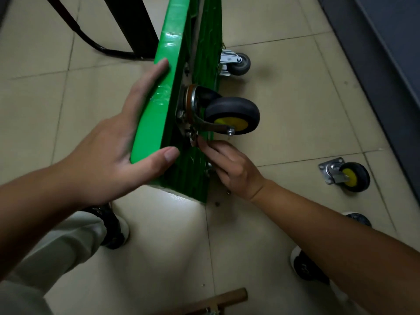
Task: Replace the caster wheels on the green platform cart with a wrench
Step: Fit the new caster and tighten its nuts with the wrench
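The green platform cart stands on its edge on the tiled floor. My left hand steadies its near corner, fingers flat on the outer face and thumb across the end. A black caster with a yellow hub is mounted on the cart's underside. My right hand reaches to the caster's mounting plate, fingertips pinching a small fastener at its lower corner. A smaller grey caster sits farther along the cart. No wrench is visible.
A loose black and yellow caster lies on the floor at right. A dark cabinet runs along the right side. Black metal furniture legs stand behind the cart. A wooden piece lies at the bottom. My shoes flank the cart.
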A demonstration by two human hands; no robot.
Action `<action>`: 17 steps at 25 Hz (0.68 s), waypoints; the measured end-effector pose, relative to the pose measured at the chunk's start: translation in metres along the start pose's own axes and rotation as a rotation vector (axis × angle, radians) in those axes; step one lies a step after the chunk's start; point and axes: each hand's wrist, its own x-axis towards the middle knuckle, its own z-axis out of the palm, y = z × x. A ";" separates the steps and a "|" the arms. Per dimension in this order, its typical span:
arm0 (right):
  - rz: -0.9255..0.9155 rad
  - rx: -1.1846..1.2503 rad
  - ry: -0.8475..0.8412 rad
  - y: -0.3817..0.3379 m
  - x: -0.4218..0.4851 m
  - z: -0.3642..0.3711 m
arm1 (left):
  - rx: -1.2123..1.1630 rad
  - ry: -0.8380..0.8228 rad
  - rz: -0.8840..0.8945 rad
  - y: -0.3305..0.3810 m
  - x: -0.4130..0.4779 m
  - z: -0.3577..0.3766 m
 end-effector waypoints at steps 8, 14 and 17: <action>0.493 0.572 -0.004 -0.084 0.000 -0.013 | -0.062 -0.001 -0.036 0.003 -0.003 0.001; 1.038 0.952 0.062 -0.139 0.051 -0.055 | -0.008 -0.032 -0.061 0.006 0.001 -0.001; 1.134 0.959 0.143 -0.141 0.062 -0.063 | 0.003 -0.051 -0.070 0.005 0.002 -0.004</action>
